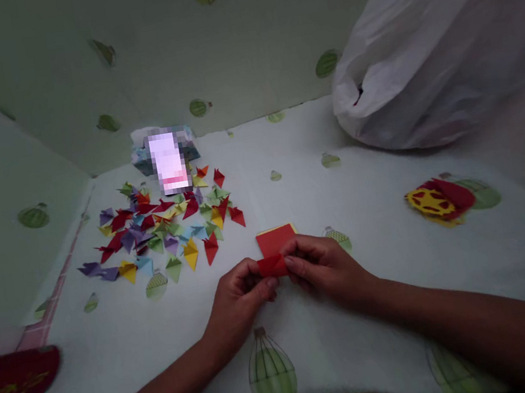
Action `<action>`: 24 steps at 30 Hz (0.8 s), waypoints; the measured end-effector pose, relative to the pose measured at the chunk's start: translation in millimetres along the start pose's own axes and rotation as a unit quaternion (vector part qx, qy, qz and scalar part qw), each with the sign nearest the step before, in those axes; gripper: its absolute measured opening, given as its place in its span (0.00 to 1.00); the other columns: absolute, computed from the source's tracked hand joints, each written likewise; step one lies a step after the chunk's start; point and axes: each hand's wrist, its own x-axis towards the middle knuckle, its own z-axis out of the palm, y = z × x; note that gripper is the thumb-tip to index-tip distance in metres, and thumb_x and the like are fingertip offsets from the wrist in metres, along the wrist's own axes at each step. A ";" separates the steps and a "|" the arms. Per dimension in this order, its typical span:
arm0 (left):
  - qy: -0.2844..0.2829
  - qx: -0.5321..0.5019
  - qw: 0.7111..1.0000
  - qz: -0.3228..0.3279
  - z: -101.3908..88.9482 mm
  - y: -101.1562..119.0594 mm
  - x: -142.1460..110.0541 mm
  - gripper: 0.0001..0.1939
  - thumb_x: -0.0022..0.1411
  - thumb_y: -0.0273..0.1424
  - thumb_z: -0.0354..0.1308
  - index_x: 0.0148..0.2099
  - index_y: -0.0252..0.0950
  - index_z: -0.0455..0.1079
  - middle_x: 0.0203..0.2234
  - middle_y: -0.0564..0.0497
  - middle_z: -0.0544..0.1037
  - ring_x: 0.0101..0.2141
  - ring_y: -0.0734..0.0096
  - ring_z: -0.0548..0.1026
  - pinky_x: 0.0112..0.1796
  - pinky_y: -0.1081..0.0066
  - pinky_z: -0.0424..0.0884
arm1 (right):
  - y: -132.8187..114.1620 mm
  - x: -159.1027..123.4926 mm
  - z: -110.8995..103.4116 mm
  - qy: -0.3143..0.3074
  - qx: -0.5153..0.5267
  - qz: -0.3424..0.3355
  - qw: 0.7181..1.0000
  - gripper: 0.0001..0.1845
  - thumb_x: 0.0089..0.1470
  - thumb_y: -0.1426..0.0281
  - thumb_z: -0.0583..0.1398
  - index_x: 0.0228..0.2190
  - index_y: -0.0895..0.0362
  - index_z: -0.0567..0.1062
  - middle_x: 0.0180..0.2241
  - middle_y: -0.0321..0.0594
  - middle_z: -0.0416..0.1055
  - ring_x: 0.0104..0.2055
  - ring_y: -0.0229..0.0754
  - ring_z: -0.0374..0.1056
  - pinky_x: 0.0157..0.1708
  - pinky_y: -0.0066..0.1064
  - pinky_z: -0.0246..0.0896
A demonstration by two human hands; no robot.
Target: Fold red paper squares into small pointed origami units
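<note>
Between my two hands is a small folded piece of red paper point(271, 266), raised a little in front of me. My left hand point(243, 290) pinches its left end between thumb and fingers. The right end is gripped by my right hand point(322, 268), thumb on the near face. Just beyond them, a stack of square paper sheets point(275, 239) lies flat, red on top with a yellow edge showing below. Farther left spreads a pile of folded paper pieces point(166, 226) in red, yellow, green, purple and blue.
A phone with a blurred, lit screen point(168, 161) leans on a tissue box point(190, 143) behind the pile. At the back right stands a large white plastic bag point(421, 65). Red and yellow cut-out decorations point(435, 201) lie at right; a dark red object point(17, 380) sits at left.
</note>
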 end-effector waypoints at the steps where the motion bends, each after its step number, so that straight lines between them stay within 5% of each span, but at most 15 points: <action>1: -0.004 0.007 1.000 0.006 -0.4 0.0 -0.6 0.10 0.60 0.36 0.64 0.35 0.34 0.72 0.23 0.55 0.74 0.27 0.75 0.70 0.32 0.73 0.65 | -0.5 0.0 -0.2 0.001 -0.012 -0.004 1.000 0.09 0.60 0.68 0.58 0.28 0.57 0.69 0.19 0.30 0.64 0.19 0.32 0.58 0.19 0.25 0.52; 6: 0.001 0.052 0.998 0.029 -1.8 0.9 -2.6 0.13 0.68 0.39 0.56 0.38 0.34 0.74 0.24 0.53 0.75 0.29 0.74 0.71 0.35 0.73 0.66 | -0.8 1.1 -1.9 0.003 -0.066 -0.023 0.998 0.08 0.58 0.70 0.57 0.27 0.57 0.70 0.20 0.31 0.64 0.21 0.33 0.57 0.22 0.26 0.52; 19: 0.019 0.063 0.997 0.032 -1.0 2.7 -1.2 0.09 0.63 0.34 0.61 0.33 0.34 0.75 0.21 0.55 0.74 0.25 0.76 0.71 0.32 0.74 0.67 | 2.6 1.2 -2.9 -0.012 -0.072 -0.031 0.997 0.08 0.57 0.69 0.58 0.27 0.57 0.69 0.20 0.30 0.62 0.22 0.33 0.54 0.22 0.26 0.51; 24: 0.032 0.009 0.999 0.034 3.0 0.5 -1.0 0.10 0.60 0.32 0.64 0.45 0.37 0.73 0.25 0.56 0.77 0.28 0.76 0.74 0.33 0.75 0.70 | 3.3 1.3 -2.7 -0.017 -0.085 -0.028 0.996 0.08 0.58 0.69 0.58 0.27 0.58 0.70 0.22 0.33 0.65 0.23 0.34 0.57 0.25 0.27 0.53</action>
